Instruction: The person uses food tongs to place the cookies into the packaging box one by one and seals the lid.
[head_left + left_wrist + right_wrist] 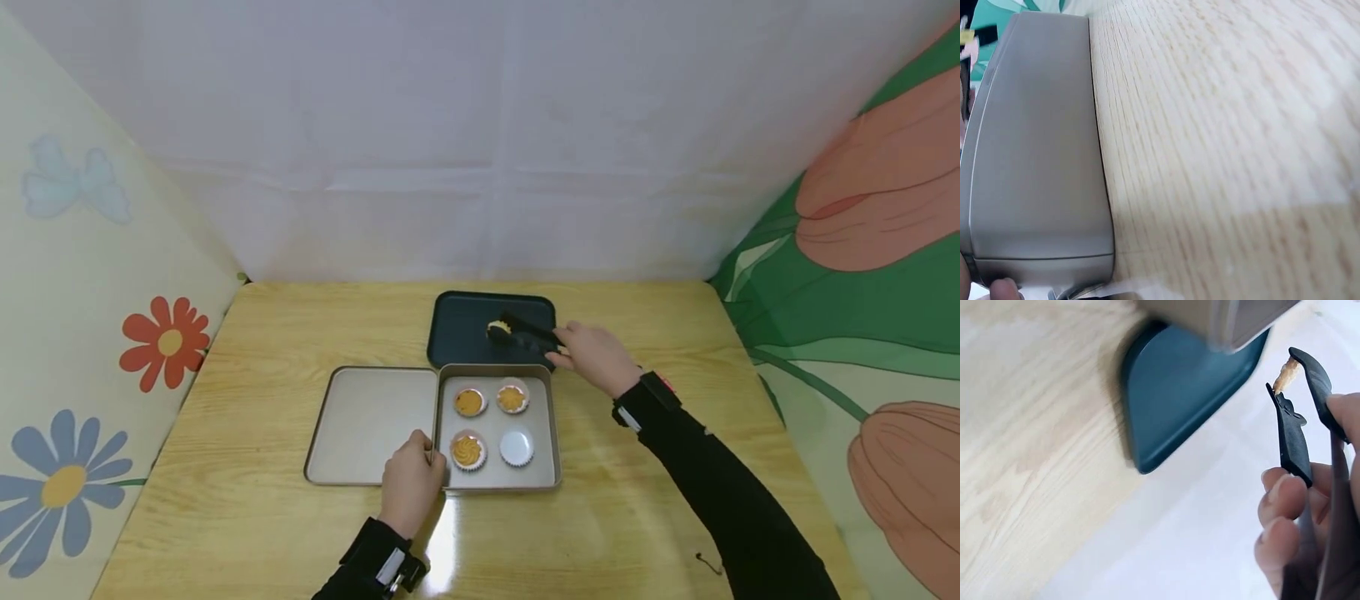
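Observation:
Black tongs (1294, 440) are held in my right hand (596, 358), thumb on one arm and fingers on the other. Their tips pinch a golden cookie (498, 327) above the dark teal tray (457, 333). My left hand (411, 483) grips the left wall of a metal tin (555, 433), near its front corner; in the left wrist view its fingertips show at the edge of the tin's grey side (1038, 144). Inside the tin are three paper cups with cookies (468, 451) and a white paper cup (517, 447) with none, at front right.
The tin's flat lid (375, 425) lies opened to the left, joined along the tin's left side. The teal tray sits directly behind the tin. White cloth (480, 167) hangs behind the wooden table (255, 417), with painted panels on both sides.

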The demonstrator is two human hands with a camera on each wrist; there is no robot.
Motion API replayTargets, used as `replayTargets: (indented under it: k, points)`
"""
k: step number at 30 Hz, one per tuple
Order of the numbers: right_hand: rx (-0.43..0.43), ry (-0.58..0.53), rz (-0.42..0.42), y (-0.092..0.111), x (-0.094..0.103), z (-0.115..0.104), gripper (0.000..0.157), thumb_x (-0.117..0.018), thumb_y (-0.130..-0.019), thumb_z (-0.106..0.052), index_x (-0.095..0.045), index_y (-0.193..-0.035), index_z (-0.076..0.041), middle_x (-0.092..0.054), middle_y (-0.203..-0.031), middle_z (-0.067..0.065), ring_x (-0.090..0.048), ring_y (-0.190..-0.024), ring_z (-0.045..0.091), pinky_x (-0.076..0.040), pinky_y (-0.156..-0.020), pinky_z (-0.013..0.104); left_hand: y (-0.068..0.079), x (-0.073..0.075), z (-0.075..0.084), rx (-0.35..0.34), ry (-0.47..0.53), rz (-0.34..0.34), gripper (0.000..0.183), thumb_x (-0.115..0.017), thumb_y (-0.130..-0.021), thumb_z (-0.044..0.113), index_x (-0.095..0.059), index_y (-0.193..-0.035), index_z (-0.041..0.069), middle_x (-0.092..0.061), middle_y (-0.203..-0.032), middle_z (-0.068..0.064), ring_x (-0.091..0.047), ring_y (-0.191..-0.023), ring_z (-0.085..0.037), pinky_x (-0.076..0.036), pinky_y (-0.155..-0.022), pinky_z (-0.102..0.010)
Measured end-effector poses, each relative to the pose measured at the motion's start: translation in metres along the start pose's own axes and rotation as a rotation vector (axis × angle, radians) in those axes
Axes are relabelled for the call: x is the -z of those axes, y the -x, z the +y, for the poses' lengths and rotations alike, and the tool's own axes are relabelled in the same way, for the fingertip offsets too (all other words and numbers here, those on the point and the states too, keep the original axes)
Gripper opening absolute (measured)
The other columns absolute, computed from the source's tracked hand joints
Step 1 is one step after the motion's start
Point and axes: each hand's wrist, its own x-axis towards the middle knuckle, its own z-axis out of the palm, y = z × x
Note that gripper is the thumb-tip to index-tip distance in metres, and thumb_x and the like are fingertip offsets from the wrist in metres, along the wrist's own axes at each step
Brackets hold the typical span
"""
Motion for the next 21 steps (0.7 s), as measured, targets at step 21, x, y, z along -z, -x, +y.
replayTargets:
  k: [21]
  points:
    - [0.071,0.050,-0.091,0.115,0.006,-0.045,0.042,-0.066,-0.080,-0.039,-0.062,-0.105,-0.005,-0.055,-0.077,0.003,-0.037,-0.048,0.005,-0.037,-0.045,0.020,-0.002,0.000,0.000,-0.009,0.001,-0.005,0.011,-0.062,-0.074,0.008,-0.053,-0.078,0.002,-0.055,-0.062,-0.008,-0.049,-0.047,-0.018,-0.037,-0.041,-0.032]
